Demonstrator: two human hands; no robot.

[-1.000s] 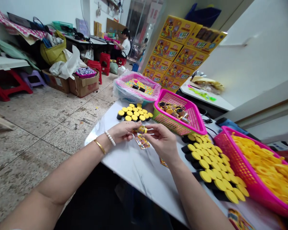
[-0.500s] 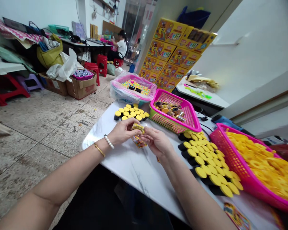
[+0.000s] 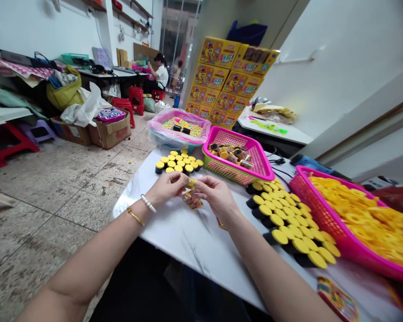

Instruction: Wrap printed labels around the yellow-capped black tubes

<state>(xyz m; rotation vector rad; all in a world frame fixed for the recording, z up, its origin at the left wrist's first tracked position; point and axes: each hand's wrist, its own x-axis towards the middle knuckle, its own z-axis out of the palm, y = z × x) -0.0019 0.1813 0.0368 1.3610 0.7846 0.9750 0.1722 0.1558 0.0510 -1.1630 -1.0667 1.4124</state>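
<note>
Hands [image 3: 164, 187] closer tog., small yel. item [image 3: 190, 182] mostly hidden btwn.

Red stools [image 3: 136, 95] stand near a cardboard box [image 3: 111, 135].

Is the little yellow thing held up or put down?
Held up: the small yellow piece sits between the left hand and right hand.

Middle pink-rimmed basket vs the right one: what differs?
Contents: the middle basket holds canisters; the right basket, yellow pieces.
Fill: the middle basket's load sits low; the right basket's is heaped.
Colour: the middle basket shows green outside; the right basket's visible wall is pink.
Both: pink rims, mesh walls.
</note>
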